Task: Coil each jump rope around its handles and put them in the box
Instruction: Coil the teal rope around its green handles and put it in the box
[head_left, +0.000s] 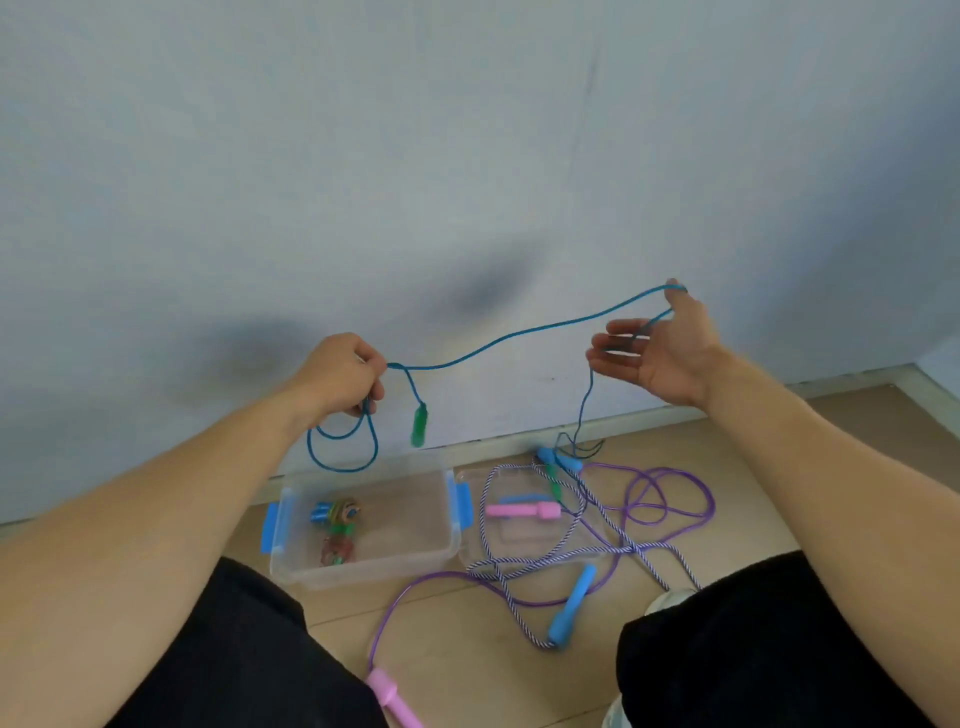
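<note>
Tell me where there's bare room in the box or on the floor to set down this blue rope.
The right half of the clear box is bare; coiled ropes fill its left end. Floor left of the box is bare too. Right of it is crowded: lid, purple rope and striped rope tangled together.

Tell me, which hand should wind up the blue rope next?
Probably the right hand: it's open with the blue rope draped over it. The left hand already grips gathered loops near the green handle.
</note>
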